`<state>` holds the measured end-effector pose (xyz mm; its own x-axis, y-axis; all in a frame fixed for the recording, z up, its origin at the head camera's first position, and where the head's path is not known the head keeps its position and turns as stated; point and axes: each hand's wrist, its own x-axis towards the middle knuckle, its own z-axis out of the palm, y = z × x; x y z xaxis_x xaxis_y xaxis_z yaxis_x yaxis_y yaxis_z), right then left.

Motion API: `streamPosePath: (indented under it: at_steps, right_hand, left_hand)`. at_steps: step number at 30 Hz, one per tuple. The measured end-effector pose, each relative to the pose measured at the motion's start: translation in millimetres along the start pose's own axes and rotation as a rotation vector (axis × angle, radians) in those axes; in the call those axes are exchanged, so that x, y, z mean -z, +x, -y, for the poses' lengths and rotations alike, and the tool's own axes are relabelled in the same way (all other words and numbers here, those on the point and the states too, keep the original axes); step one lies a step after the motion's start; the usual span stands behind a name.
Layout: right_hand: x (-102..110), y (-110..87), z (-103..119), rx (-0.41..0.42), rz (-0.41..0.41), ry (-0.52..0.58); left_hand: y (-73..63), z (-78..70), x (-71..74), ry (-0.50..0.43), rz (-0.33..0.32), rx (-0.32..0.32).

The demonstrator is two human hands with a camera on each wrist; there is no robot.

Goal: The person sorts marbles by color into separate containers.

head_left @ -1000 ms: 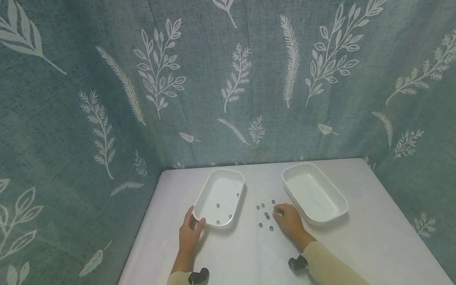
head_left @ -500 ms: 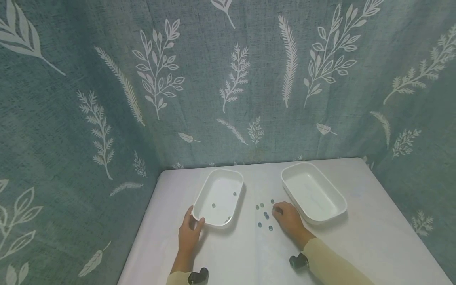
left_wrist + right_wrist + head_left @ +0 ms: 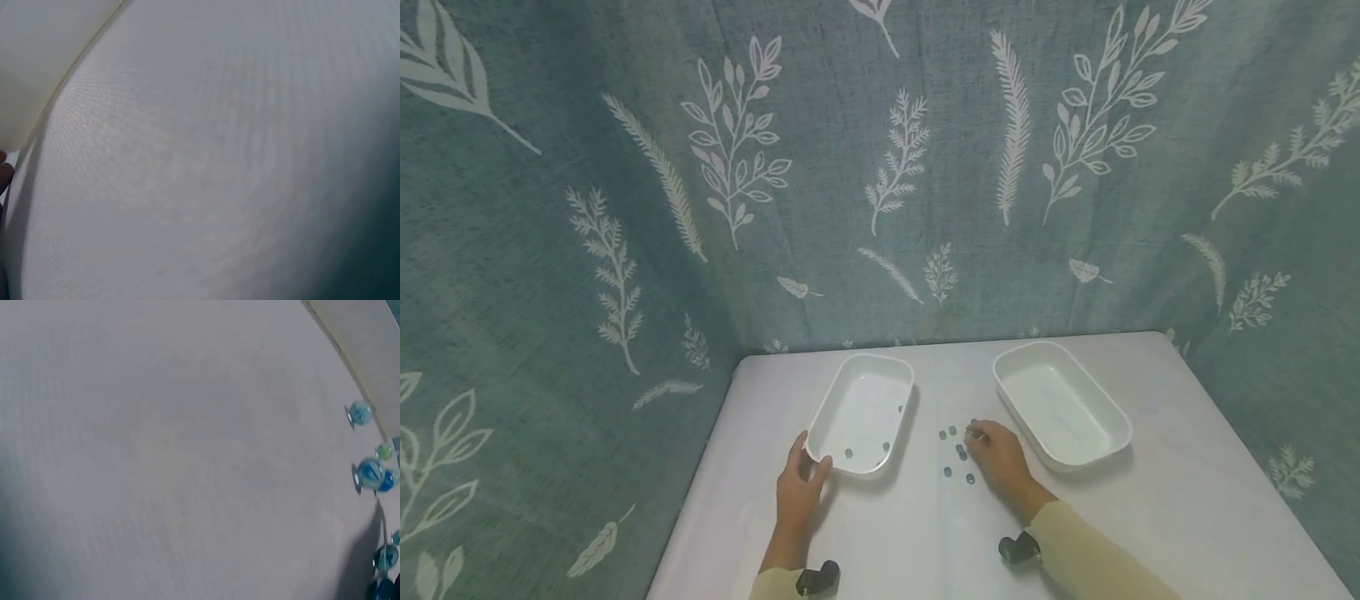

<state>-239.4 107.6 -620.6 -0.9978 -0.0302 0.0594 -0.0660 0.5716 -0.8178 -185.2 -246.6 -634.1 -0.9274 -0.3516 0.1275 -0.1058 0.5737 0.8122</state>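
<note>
My left hand (image 3: 799, 492) grips the near left corner of a white tray (image 3: 833, 392), thumb on the near rim and fingers along the left side. Several marbles lie in this tray, one marble (image 3: 848, 453) near its front. Its wall (image 3: 37, 69) and a fingertip (image 3: 5, 177) show at the left edge of the left wrist view. My right hand (image 3: 1000, 457), fingers curled, pinches a small marble at the fingertips, mostly hidden by them. Loose marbles lie beside it on the white cloth, including a blue swirled marble (image 3: 370, 474) and a green marble (image 3: 384, 451).
A second white tray (image 3: 1063, 400) stands close to the right of my right hand, with no marbles visible inside. The cloth-covered table (image 3: 895, 542) meets a green leaf-patterned curtain (image 3: 820, 208) at the back and sides.
My right hand has shifted slightly left and away from me over the loose marbles. Marbles in the left tray have rolled about while the left hand stays at its corner.
</note>
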Motion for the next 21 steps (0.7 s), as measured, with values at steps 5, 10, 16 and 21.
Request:
streamPosePath:
  at_steps: [5,10,16,21]
  right_hand:
    - [-5,-1.7,12,-0.013,-0.005,0.037]
    - [-12,2.7,18,0.004,-0.006,0.030]
    - [-19,7.3,27,0.068,-0.008,0.026]
    - [-23,6.5,42,0.111,0.004,0.016]
  left_hand:
    - [0.7,0.5,0.4,0.014,-0.006,-0.004]
    - [0.7,0.7,-0.2,0.007,-0.017,-0.013]
    - [0.1,0.7,0.1,0.000,-0.012,-0.014]
    - [-0.1,1.9,0.0,-0.006,-0.006,-0.017]
